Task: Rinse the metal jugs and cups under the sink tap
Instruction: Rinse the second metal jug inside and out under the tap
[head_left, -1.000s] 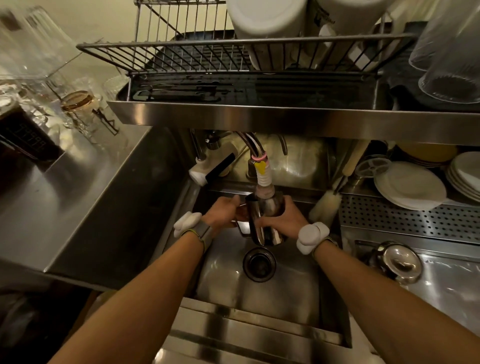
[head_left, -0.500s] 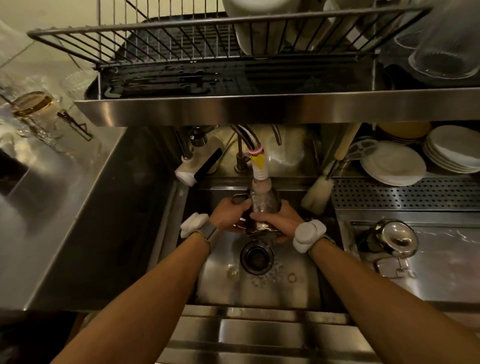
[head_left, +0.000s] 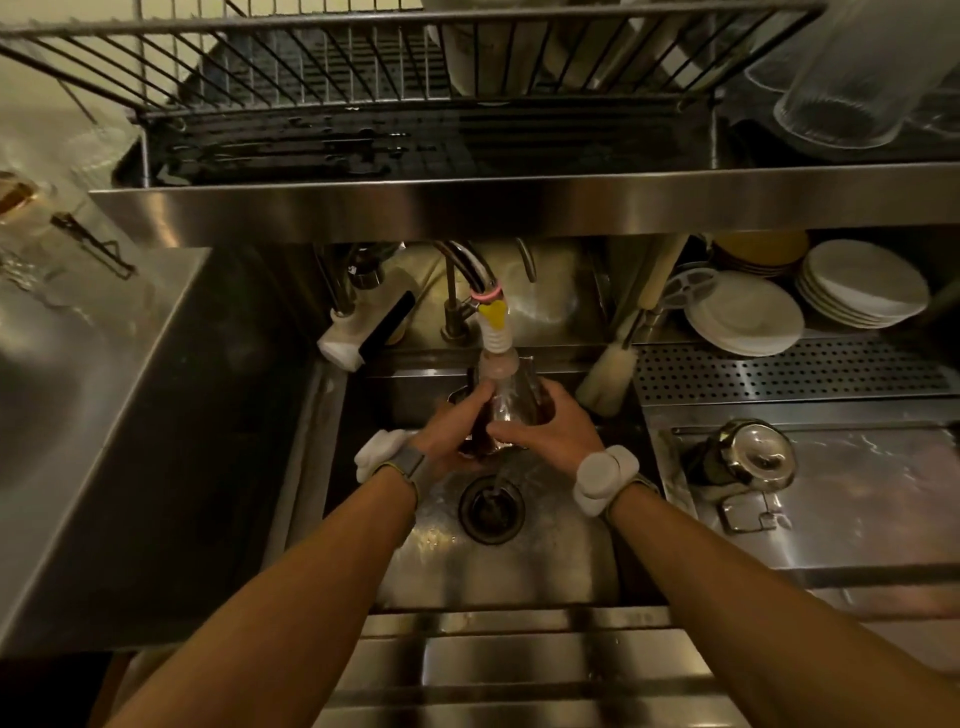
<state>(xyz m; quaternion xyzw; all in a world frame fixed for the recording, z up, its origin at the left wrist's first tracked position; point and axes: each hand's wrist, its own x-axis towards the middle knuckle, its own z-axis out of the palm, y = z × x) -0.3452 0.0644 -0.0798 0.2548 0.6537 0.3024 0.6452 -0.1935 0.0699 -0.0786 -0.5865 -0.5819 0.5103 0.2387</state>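
Observation:
A shiny metal jug (head_left: 511, 408) is tilted under the tap nozzle (head_left: 496, 345) over the steel sink (head_left: 561, 561). My left hand (head_left: 452, 431) grips its left side near the handle. My right hand (head_left: 550, 428) wraps around its right side and front. Water runs out of the jug toward the drain (head_left: 491, 509). A second metal jug (head_left: 743, 460) lies on its side on the right drainboard, apart from both hands.
A steel shelf (head_left: 519, 208) with a wire rack overhangs the sink at head height. White plates (head_left: 743, 312) and a brush (head_left: 608, 376) sit back right. A steel counter (head_left: 78, 374) lies to the left. A white soap dispenser (head_left: 363, 332) stands behind the basin.
The jug has been tipped further over, and water now spills from it into the drain. Both hands stayed on it under the tap.

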